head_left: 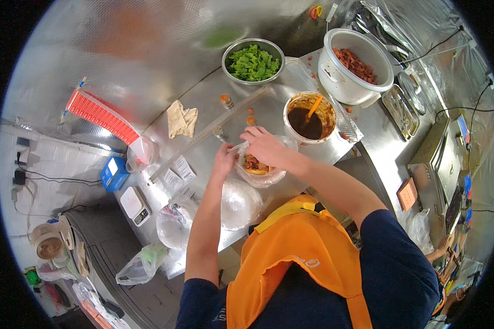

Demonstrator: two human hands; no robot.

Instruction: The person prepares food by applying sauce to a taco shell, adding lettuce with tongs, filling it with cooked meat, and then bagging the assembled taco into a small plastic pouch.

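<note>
The apron (291, 247) is orange over a navy shirt (398, 260); the leaves (253, 63) are bright green, the sauce (303, 124) dark brown. The bagged food (253, 163), partly hidden, seems mottled orange-brown.

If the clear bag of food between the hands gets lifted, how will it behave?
The clear bag will probably flop and crumple, since its film looks thin and creased. It may be a little slippery, given the glossy shine. The chunky food inside looks loose, so it could shift.
</note>
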